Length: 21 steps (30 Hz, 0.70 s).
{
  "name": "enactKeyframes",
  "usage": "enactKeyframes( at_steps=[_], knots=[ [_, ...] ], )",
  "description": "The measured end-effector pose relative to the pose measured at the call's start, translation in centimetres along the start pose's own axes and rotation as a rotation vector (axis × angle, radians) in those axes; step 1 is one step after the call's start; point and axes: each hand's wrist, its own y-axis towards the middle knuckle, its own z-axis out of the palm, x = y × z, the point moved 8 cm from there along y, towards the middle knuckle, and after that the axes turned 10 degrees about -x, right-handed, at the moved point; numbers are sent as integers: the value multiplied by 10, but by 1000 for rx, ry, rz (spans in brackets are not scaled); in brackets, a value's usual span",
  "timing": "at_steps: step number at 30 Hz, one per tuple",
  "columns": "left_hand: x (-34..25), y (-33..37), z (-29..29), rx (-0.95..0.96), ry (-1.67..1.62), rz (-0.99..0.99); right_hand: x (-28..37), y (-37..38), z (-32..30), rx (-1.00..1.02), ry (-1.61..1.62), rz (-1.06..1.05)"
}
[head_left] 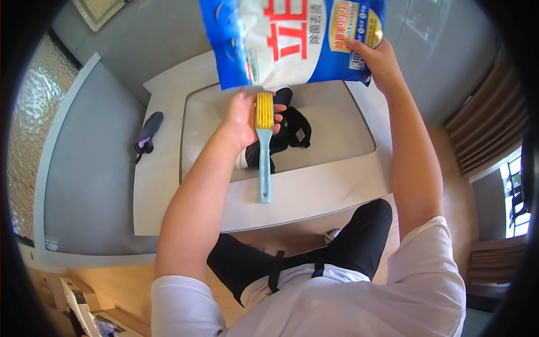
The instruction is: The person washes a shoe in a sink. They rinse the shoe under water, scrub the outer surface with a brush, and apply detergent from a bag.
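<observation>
My left hand (243,115), palm up with its fingers curled round from behind, holds a scrubbing brush (264,157). The brush has a light blue handle pointing toward me and yellow bristles facing up. High in front, my right hand (380,63) grips the right edge of a big blue and white plastic bag (292,45), with the thumb on its front. It looks like a washing powder bag, and its top runs out of view. Below lies a sink basin (337,149) with black shoe-like things (295,126) in it, one showing a white edge. My left hand and the brush partly cover them.
A pale counter (320,188) surrounds the basin. On its left part rests a dark grey and purple object (148,135) of unclear kind. A grey partition (95,163) stands at the left, and brown curtains (488,129) hang at the right.
</observation>
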Motion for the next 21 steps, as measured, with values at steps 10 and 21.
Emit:
enactKeyframes(
  at_steps=[10,21],
  knots=[
    [-5,-10,19,104,59,145,3,-7,-4,-56,-392,-147],
    [-7,-10,17,98,-113,141,37,-27,20,-56,-122,-84]
  ],
)
